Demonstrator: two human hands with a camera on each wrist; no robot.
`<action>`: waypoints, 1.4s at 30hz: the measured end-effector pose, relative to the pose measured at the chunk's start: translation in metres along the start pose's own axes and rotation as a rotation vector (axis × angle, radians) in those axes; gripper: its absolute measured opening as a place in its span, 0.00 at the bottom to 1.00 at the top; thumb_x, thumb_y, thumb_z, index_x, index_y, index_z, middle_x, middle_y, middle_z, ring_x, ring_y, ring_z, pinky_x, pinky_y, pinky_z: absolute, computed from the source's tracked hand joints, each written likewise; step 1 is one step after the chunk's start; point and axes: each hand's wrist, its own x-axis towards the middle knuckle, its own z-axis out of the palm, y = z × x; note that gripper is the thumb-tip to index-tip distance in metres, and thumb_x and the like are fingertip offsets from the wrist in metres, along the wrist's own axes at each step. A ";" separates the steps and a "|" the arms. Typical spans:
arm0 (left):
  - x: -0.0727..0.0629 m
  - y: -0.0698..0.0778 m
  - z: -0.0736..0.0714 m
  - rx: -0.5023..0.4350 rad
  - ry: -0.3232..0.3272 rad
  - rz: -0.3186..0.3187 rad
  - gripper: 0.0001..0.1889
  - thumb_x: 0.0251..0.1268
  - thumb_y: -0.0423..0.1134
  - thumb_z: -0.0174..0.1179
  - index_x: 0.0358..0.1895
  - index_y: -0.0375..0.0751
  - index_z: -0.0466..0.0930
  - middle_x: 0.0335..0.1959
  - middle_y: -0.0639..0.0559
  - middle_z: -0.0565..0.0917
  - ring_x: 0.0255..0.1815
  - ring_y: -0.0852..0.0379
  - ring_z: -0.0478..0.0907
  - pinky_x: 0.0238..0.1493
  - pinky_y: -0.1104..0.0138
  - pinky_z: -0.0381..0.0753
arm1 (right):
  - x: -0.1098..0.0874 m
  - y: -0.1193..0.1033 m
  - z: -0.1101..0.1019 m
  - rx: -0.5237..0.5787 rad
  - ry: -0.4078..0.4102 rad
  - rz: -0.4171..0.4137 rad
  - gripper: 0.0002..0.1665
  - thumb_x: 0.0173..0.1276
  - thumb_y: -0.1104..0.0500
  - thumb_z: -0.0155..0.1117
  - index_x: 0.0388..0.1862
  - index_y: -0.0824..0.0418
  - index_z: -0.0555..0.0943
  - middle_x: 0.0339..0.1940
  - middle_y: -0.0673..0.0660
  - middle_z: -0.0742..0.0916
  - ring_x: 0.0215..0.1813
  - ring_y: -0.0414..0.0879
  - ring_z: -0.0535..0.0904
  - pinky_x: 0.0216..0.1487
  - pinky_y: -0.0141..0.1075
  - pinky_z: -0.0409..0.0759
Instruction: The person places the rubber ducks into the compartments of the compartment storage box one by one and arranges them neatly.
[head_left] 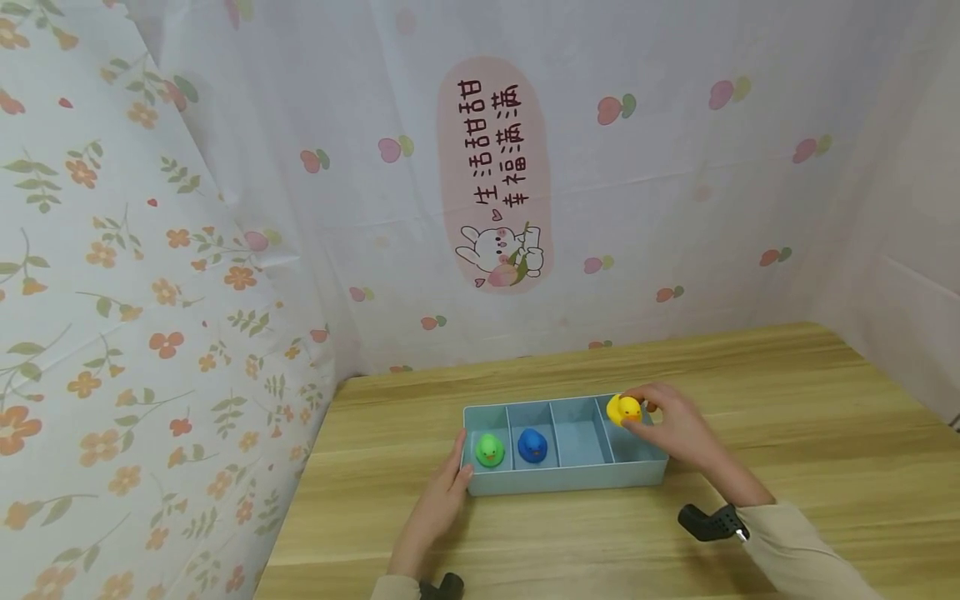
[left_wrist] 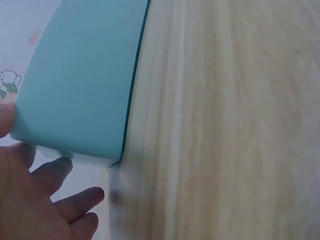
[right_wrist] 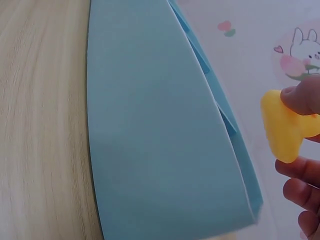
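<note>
A pale blue divided box (head_left: 562,480) lies lengthwise on the table. In its leftmost compartment sits a green toy duck (head_left: 490,451), and a blue toy duck (head_left: 532,447) occupies the one beside it. My left hand (head_left: 438,502) grips the box's near left corner; the left wrist view shows the thumb at the top edge and fingers against the end wall (left_wrist: 75,156). Between thumb and fingers, my right hand (head_left: 681,429) pinches a yellow toy duck (head_left: 622,409) above the rightmost compartment. The right wrist view has this yellow duck (right_wrist: 282,131) higher than the rim.
The wood-grain table (head_left: 390,450) extends around the box on all sides. Behind it hangs a pale printed cloth (head_left: 660,208), and a flowered cloth (head_left: 150,333) hangs on the left. Black wrist mounts (head_left: 708,523) sit at the sleeves.
</note>
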 end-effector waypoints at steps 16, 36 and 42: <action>-0.001 -0.001 0.000 -0.019 0.007 0.017 0.29 0.78 0.44 0.39 0.77 0.44 0.45 0.75 0.38 0.54 0.73 0.34 0.55 0.70 0.40 0.54 | 0.010 -0.016 0.021 0.019 -0.021 -0.098 0.19 0.53 0.58 0.75 0.44 0.60 0.83 0.42 0.55 0.85 0.43 0.51 0.75 0.42 0.44 0.78; 0.000 -0.001 -0.002 -0.027 0.004 0.027 0.29 0.78 0.44 0.39 0.77 0.42 0.46 0.75 0.38 0.55 0.73 0.35 0.55 0.71 0.42 0.55 | 0.022 -0.025 0.050 -0.086 -0.093 -0.086 0.17 0.51 0.54 0.75 0.41 0.56 0.84 0.43 0.53 0.85 0.45 0.49 0.74 0.41 0.41 0.68; 0.001 -0.002 -0.002 -0.024 0.006 0.021 0.29 0.78 0.44 0.39 0.77 0.43 0.45 0.75 0.38 0.56 0.73 0.35 0.56 0.70 0.41 0.56 | 0.025 -0.029 0.055 -0.109 -0.101 -0.085 0.16 0.50 0.55 0.74 0.40 0.57 0.84 0.40 0.53 0.85 0.45 0.51 0.74 0.39 0.42 0.68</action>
